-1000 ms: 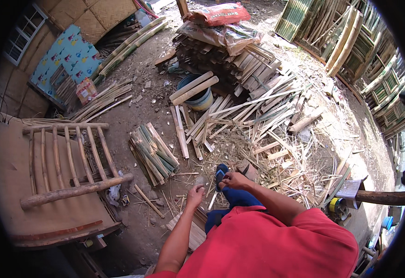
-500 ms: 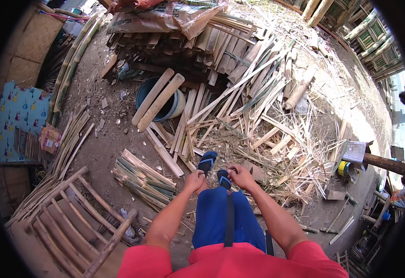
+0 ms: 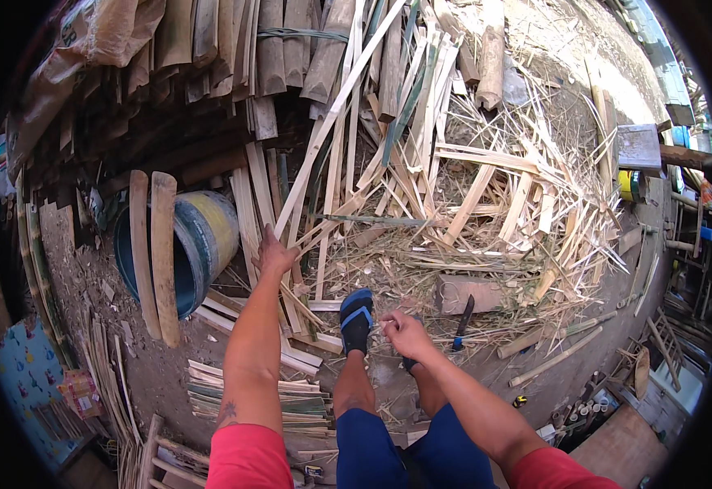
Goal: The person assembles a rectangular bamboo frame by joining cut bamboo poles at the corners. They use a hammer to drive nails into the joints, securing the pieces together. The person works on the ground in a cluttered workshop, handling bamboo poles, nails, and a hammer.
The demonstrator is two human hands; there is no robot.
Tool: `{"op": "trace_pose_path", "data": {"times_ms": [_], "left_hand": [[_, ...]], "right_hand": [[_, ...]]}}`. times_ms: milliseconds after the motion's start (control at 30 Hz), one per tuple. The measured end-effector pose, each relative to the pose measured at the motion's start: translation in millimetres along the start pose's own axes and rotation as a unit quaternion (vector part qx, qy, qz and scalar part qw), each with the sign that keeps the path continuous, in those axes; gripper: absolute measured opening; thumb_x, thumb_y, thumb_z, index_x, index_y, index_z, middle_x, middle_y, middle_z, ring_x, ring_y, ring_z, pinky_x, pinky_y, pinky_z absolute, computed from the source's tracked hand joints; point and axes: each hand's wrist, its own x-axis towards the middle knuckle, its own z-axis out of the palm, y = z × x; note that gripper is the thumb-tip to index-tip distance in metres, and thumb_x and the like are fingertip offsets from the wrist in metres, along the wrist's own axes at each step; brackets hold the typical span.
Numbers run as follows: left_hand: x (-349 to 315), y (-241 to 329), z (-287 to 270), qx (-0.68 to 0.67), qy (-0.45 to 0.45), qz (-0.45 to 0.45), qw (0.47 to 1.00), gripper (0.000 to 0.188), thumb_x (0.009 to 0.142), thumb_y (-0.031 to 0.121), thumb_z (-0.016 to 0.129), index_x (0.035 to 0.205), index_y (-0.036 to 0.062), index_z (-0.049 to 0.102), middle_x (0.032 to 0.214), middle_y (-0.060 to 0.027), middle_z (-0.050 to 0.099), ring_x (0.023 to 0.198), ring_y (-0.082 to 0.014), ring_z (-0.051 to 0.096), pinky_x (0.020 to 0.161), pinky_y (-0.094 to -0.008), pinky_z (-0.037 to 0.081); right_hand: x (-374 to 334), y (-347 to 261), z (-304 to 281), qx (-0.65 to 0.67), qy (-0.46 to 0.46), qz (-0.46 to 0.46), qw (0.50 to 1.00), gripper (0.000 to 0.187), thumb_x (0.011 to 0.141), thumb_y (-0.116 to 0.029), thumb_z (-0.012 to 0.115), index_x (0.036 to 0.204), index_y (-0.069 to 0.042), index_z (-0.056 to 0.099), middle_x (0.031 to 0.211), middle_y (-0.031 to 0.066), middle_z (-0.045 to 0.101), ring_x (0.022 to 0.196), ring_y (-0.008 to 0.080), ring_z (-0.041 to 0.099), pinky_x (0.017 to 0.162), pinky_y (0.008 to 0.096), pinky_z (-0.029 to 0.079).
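My left hand [image 3: 274, 256] reaches forward into the split bamboo strips, its fingers apart at the lower end of a long pale strip [image 3: 331, 114]. Whether it touches that strip I cannot tell. Above my feet is my right hand [image 3: 406, 334], its fingers curled into a pinch; what sits between them, if anything, is too small to name. A knife [image 3: 463, 322] with a dark blade and blue handle leans by a wooden block [image 3: 468, 294], right of that hand. Below my left hand lie more bamboo slats [image 3: 250, 314].
Left of my arm a bucket [image 3: 209, 236] lies tipped, two curved wooden slats [image 3: 163, 261] across its mouth. Stacked split bamboo [image 3: 274, 49] rises at the back. Shavings [image 3: 527, 253] litter the ground on the right. A green-edged bundle [image 3: 258, 399] lies near my left elbow.
My view has moved forward and down toward the pile. The left hand has gone from beside my foot out to the bamboo strips. My right hand stays near my feet, still pinched.
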Motion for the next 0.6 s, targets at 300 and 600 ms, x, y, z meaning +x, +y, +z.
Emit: {"op": "trace_pose_path", "data": {"times_ms": [300,600], "left_hand": [[-217.2,72.4,20.7,-0.168,0.078,0.373,0.909,0.028,0.091,0.012,0.06,0.115,-0.0019,0.058,0.1,-0.0222,0.057,0.092,-0.0418,0.059,0.082,-0.0494,0.049],[-354.3,152.1,86.0,-0.273,-0.13,0.324,0.896,0.037,0.103,0.011,0.05,0.139,0.0019,0.055,0.089,-0.0112,0.07,0.071,-0.0197,0.067,0.067,-0.035,0.053]], "right_hand": [[-62.0,-2.1,-38.7,0.008,0.061,0.008,0.998,0.023,0.103,-0.016,0.06,0.116,0.002,0.066,0.088,0.008,0.071,0.074,0.0142,0.067,0.067,0.0307,0.055],[-100.2,108.7,-105.0,0.119,0.227,0.076,0.964,0.026,0.096,-0.025,0.063,0.113,-0.006,0.07,0.1,0.0206,0.074,0.096,0.0361,0.072,0.086,0.0436,0.055]]}}
